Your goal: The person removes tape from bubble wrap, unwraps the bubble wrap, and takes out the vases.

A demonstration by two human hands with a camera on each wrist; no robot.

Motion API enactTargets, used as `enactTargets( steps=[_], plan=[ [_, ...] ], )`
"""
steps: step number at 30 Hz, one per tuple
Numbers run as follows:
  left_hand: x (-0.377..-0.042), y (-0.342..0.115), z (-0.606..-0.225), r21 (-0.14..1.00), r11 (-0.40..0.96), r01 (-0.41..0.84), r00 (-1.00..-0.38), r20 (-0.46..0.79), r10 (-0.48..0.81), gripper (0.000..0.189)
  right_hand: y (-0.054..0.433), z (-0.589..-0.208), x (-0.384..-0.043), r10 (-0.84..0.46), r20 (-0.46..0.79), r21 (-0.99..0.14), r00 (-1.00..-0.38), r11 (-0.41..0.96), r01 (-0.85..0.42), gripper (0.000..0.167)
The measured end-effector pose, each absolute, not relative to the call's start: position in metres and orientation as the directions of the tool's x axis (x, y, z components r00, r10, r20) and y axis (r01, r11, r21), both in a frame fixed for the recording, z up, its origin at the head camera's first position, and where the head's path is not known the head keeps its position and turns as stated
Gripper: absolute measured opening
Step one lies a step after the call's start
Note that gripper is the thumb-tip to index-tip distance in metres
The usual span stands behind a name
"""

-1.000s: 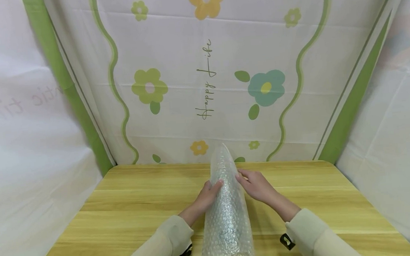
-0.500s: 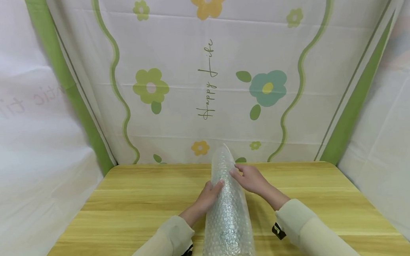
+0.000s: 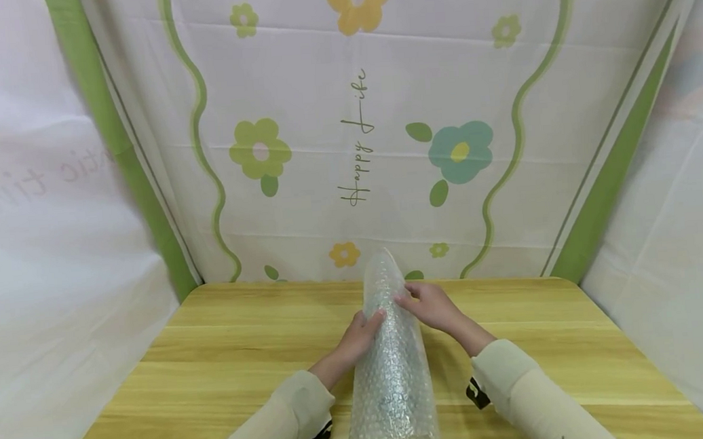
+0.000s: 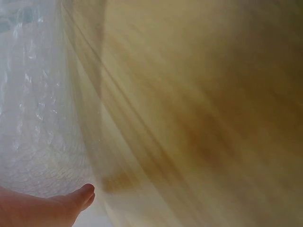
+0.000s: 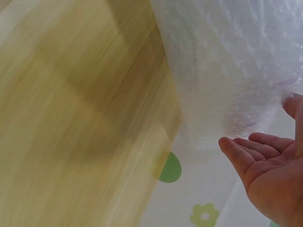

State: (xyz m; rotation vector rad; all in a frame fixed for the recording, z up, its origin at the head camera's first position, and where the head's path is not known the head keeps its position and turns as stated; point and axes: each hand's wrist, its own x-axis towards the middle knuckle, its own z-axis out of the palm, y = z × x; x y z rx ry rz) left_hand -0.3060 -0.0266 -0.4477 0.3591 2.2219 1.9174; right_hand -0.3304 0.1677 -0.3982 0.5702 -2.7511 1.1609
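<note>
Bubble wrap (image 3: 392,380) runs up from bottom centre between left hand (image 3: 355,338), thumb atop, grip unclear, and higher right hand (image 3: 434,307), fingers extended.

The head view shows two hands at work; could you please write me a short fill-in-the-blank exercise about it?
The bubble wrap has the left hand on its left side and the right hand on its ____ side.
The lettering reads "Happy ____".
The teal flower has a ____ centre.

Missing words: right; Life; yellow.
</note>
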Motion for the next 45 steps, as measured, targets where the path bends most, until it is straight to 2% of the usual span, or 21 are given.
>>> enactTargets(
  steps=[11,35,41,45],
  plan=[
    [-0.3050,-0.0266,-0.4493,0.983,0.181,0.032,-0.964,-0.017,0.265,0.074,0.1703,-0.3995,-0.3300,-0.307,0.216,-0.676,-0.927,0.638,-0.369,0.053],
    [-0.3052,-0.0258,-0.4468,0.974,0.225,0.029,-0.971,-0.025,0.236,0.074,0.1650,-0.3966,-0.3313,-0.377,0.285,-0.406,-0.881,0.786,-0.467,0.038],
    [-0.3057,-0.0257,-0.4466,0.975,0.218,0.045,-0.968,-0.011,0.249,0.072,0.1642,-0.3970,-0.3319,-0.401,0.343,-0.358,-0.850,0.781,-0.513,0.016],
    [-0.3055,-0.0254,-0.4463,0.976,0.214,0.048,-0.968,-0.008,0.252,0.071,0.1637,-0.3972,-0.3315,-0.441,0.391,-0.297,-0.808,0.771,-0.564,0.027]
  ],
)
